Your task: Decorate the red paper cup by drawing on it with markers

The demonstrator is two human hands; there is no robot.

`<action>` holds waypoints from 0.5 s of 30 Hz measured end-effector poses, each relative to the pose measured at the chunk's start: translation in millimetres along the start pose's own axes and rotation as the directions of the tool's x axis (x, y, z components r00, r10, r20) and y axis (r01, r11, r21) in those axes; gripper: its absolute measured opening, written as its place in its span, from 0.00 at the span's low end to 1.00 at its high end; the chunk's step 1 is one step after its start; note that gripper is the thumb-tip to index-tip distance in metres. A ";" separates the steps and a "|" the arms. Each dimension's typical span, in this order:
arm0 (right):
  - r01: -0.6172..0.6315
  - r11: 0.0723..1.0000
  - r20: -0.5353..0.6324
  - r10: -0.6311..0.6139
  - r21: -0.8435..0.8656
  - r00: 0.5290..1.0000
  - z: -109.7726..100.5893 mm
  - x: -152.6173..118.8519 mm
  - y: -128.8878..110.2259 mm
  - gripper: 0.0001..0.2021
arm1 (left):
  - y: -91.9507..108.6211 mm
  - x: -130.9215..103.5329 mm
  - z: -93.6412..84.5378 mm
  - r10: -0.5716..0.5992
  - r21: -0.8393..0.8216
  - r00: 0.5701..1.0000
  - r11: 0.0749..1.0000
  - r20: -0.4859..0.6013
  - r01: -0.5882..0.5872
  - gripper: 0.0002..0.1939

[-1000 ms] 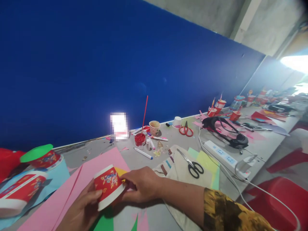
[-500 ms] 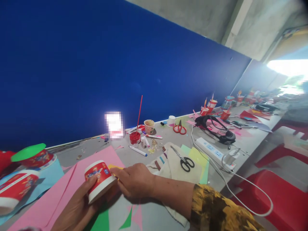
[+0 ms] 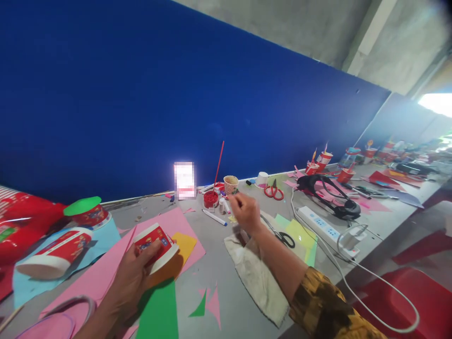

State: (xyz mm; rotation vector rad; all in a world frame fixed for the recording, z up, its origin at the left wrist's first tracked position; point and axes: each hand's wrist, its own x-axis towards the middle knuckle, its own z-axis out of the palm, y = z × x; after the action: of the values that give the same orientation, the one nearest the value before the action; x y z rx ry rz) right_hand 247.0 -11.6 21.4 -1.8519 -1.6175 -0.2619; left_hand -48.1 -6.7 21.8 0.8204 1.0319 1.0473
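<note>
My left hand [image 3: 136, 266] is closed round a red paper cup [image 3: 155, 240] with a printed picture and a white rim, tilted above pink and orange paper. My right hand [image 3: 245, 213] is raised over the table with its fingers curled together. Whatever it may hold, if anything, is hidden. Just beyond its fingers stands a small patterned paper cup [image 3: 230, 183]. To the left of that hand are a red-filled tub [image 3: 211, 200] with a red stick [image 3: 219, 165] rising from it, and a white marker [image 3: 214, 217] with a blue end.
Another red paper cup [image 3: 56, 254] lies on blue paper at the left. A cloth [image 3: 257, 282] and black-handled scissors [image 3: 285, 239] lie by my right forearm. Farther right are red-handled scissors [image 3: 274, 192], a black head strap [image 3: 326, 195] and a power strip [image 3: 318, 226] with a white cable.
My right hand has left the held cup and moved up and right, towards the tub and small patterned cup. My left hand still grips its cup. The view has shifted left.
</note>
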 end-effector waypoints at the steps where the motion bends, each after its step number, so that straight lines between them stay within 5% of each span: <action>1: -0.065 0.998 -0.005 0.065 -0.028 0.998 -1.5 8.5 12.4 0.20 | -0.3 -1.0 0.5 0.008 0.015 1.000 1.000 -0.014 -0.008 0.30; 5: -0.200 0.971 0.075 0.211 -0.135 0.975 5.9 23.6 46.4 0.08 | -5.0 -4.0 0.6 0.105 0.131 0.994 0.986 -0.022 -0.101 0.35; 10: -0.221 0.948 0.177 0.264 -0.229 0.948 20.8 21.0 53.4 0.13 | -10.8 0.1 -3.0 0.258 0.311 0.966 0.917 0.017 -0.250 0.35; 15: -0.215 0.932 0.241 0.290 -0.293 0.926 25.4 23.2 55.7 0.13 | -10.0 2.7 -5.4 0.346 0.323 0.938 0.886 0.013 -0.332 0.34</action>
State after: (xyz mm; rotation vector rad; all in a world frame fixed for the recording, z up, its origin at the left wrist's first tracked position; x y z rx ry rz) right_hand 297.7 20.9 -4.3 -2.3697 -1.5571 -0.1029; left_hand -50.0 -6.9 10.3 1.2847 1.1400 1.2129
